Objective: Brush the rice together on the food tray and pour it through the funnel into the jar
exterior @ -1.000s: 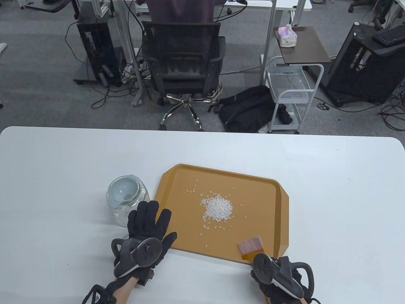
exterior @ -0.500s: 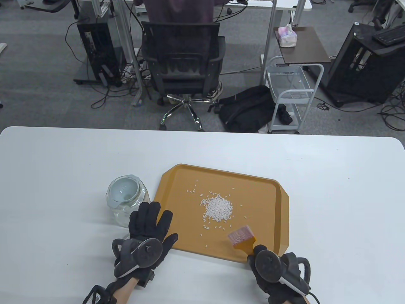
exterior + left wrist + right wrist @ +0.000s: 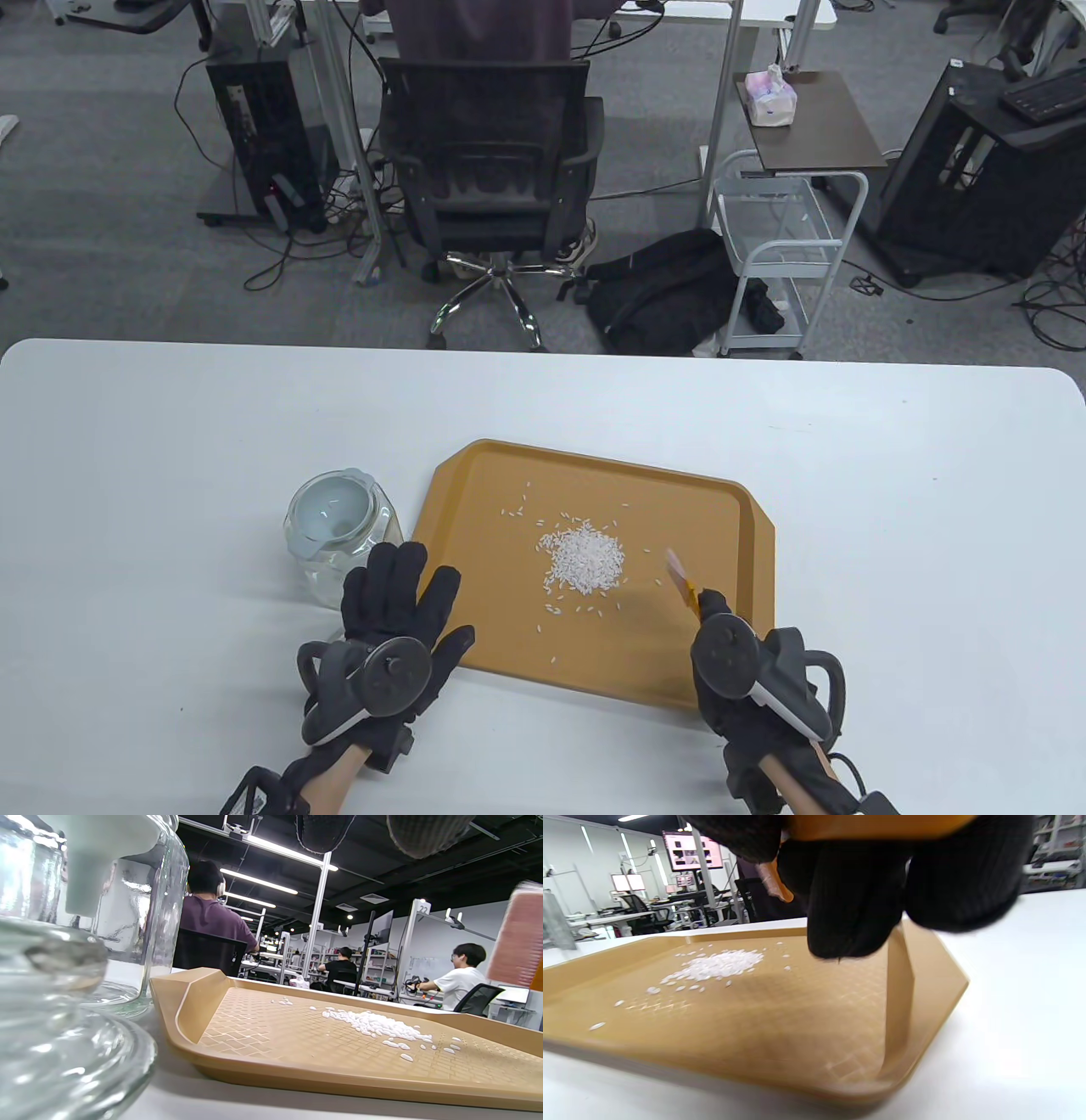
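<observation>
Since a second ago the brush has swung from the tray's near edge up beside the rice, edge-on, gripped by the right hand. On the table view, the left hand lies flat, fingers spread, at the food tray corner beside the jar holding the funnel.

Left wrist view: jar close, rice heaped mid-tray.

Right wrist view: fingers curl round the orange handle.
</observation>
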Available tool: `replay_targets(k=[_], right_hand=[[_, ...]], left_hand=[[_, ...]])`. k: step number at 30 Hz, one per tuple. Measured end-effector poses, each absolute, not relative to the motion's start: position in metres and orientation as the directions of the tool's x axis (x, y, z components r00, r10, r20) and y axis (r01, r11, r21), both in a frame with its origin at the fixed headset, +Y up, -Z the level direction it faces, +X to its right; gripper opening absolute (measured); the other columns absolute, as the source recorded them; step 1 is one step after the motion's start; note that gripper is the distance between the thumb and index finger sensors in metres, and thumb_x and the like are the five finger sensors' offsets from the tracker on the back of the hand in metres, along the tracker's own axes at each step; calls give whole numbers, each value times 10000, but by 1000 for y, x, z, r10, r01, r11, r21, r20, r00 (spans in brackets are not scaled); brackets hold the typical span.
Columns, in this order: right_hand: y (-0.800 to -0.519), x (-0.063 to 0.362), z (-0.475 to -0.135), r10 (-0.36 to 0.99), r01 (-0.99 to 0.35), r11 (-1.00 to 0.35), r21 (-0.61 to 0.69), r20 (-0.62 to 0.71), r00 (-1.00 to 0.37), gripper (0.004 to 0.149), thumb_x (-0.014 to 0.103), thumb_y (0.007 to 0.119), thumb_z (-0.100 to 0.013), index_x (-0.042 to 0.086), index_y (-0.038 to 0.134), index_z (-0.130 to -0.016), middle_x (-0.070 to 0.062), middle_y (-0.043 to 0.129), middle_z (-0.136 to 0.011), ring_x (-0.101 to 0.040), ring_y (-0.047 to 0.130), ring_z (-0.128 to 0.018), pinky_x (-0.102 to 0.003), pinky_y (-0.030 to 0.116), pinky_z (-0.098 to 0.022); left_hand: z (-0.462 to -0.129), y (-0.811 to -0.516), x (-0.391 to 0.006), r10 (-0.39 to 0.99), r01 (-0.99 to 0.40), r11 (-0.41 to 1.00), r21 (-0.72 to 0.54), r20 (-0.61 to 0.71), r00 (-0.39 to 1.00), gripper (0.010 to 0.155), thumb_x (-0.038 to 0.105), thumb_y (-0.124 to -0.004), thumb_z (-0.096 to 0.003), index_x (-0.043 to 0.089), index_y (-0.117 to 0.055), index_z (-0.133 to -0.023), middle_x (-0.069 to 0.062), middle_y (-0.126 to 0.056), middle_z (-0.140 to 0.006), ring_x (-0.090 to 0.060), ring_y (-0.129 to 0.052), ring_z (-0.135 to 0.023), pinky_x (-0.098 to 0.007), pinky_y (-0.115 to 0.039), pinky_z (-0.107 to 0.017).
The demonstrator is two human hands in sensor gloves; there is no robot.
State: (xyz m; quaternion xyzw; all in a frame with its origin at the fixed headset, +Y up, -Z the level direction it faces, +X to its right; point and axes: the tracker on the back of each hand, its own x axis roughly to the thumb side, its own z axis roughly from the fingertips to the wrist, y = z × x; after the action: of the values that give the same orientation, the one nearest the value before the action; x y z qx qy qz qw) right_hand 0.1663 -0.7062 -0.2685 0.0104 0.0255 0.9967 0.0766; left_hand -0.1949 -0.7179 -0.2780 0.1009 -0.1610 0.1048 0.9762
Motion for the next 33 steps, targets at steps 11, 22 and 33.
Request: replay_targets(k=[11,22,33], right_hand=[[-689,147,-336,-116,135,-977,-166,-115,-987,518,344,851,-485,123,714,-934,-113,716,-872,-255,917,-541,-362,858,-230],[-713,115,-401,-412,445,-893,-68,-271,-870,472,344,866,-469,264,841,-933,-83,822,-857,-275,993,-520,-454,886,-307],[-741,84,-425,-500,530,-844,-83,-237,-833,474,331,865,-458,186,773,-900,-73,754,-876,-240,933,-478,-339,853,-188]], left_hand=[[-280,-719,-199,186,-243,959,148,320,929,708,589,-671,-487,273,-491,-1094,-80,-198,-1204,-355,-98,-1088,-630,-145,-751],[-284,-718,-203,210,-260,957,128,311,927,718,591,-669,-488,272,-471,-1100,-79,-197,-1206,-353,-95,-1090,-630,-142,-752],[-288,-717,-207,249,-287,955,73,328,911,717,592,-667,-489,274,-468,-1101,-80,-220,-1208,-355,-117,-1094,-628,-162,-758]])
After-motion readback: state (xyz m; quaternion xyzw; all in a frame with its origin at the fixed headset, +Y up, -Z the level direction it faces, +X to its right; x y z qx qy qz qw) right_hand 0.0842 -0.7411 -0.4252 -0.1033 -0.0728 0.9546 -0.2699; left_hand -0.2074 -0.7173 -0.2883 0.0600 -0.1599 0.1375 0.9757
